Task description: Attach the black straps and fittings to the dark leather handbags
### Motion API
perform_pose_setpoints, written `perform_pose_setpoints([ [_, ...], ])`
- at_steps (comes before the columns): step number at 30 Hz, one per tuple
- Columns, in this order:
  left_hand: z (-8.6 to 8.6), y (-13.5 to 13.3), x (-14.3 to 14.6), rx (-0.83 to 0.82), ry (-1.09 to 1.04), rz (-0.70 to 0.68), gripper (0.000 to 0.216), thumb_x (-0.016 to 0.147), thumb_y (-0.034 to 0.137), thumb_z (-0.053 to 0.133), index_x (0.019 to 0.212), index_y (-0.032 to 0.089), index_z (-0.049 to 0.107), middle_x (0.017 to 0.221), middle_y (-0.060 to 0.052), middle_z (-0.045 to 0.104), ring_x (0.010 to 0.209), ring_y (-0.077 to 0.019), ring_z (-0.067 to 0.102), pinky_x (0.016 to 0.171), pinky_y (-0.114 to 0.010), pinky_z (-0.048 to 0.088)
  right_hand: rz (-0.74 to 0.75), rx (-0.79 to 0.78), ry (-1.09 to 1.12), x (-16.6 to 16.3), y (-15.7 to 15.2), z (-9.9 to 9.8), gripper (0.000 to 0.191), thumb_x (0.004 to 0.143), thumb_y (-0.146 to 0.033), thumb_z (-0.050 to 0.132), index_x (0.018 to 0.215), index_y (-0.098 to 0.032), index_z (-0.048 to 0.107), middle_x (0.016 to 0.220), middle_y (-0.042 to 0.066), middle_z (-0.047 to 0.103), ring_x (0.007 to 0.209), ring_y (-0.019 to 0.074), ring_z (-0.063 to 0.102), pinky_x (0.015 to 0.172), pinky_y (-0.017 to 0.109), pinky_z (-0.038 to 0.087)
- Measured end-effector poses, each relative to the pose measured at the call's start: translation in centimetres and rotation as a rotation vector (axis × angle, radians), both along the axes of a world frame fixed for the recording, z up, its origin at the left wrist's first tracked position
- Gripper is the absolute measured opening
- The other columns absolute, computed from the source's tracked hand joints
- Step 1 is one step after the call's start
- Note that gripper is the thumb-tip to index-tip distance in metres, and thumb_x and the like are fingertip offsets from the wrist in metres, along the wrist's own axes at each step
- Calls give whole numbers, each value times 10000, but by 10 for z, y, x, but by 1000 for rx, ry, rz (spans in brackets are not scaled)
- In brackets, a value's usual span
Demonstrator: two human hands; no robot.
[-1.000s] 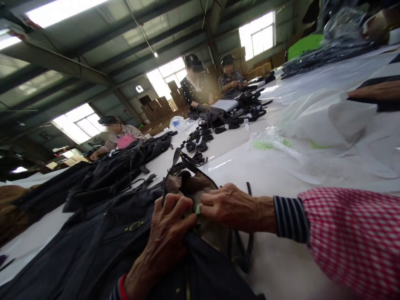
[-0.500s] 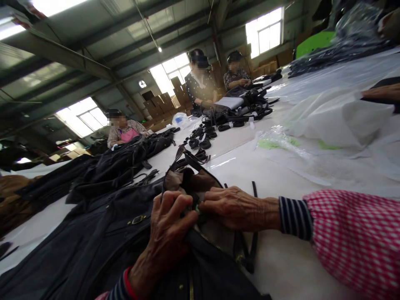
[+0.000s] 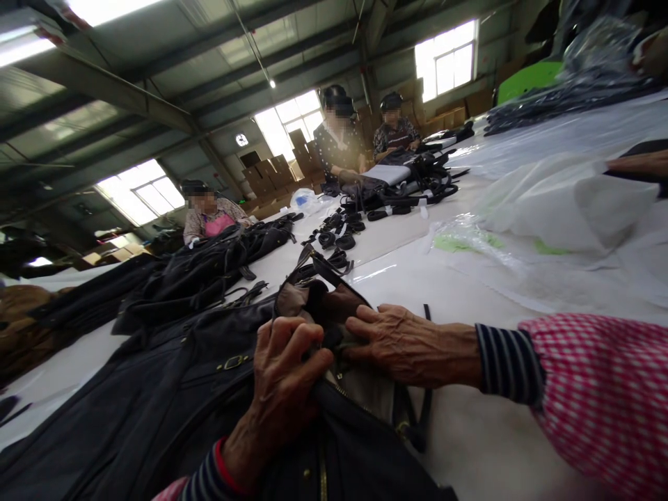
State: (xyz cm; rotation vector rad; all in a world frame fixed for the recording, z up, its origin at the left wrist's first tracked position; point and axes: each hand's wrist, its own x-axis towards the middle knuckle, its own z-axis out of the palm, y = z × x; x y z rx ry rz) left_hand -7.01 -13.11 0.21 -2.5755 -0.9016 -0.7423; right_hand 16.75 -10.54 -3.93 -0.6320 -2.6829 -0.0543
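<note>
Working remotely, I see 1 dark bag (image 3: 360, 445) before the wearer, its open mouth (image 3: 340, 306) stretching forward: left hand (image 3: 286, 369) curled tight on the rim (image 3: 345, 398), right hand (image 3: 404, 344) part-spread against the lining (image 3: 368, 386) opposite, its grip, if any, hidden from me.

From here I see a white table (image 3: 470, 431) bearing an open dark bag (image 3: 365, 442), a dark fabric heap (image 3: 209, 275), coiled black straps (image 3: 344, 242) and crumpled whitish sheeting (image 3: 579, 202).

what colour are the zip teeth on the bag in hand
The zip teeth look gold, best seen low in the head view.
</note>
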Motion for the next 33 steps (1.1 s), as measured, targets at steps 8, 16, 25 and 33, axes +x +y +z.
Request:
perform_pose_setpoints([
  [8,-1,0,1,28,-17,3,232,968,287,545,782,227,671,985,-63,661,997,-271,529,853,-458,367,31,179,-32,-22,14,-7,252,1013,-252,506,1246,-232,600,1090,118,551,1008,287,439,861,458,361],
  [16,1,-1,-3,86,-28,-50,118,949,268,577,869,241,660,983,-68,642,1004,-277,530,849,-469,397,22,220,-76,-19,8,-7,255,1051,-238,438,1259,-243,586,1029,102,583,872,242,510,775,406,366],
  [25,12,-8,-3,167,-96,-99,73,929,173,608,931,223,661,1016,-73,626,1013,-277,541,820,-463,429,3,277,-159,-27,3,1,269,1018,-83,396,923,-151,638,798,67,610,716,200,508,621,375,302],
  [33,20,-11,2,274,-89,-167,121,935,218,613,843,177,680,932,-93,660,925,-274,575,783,-452,428,131,148,-73,-17,8,-3,130,991,-131,515,1061,-149,623,932,63,659,680,149,525,526,324,230],
])
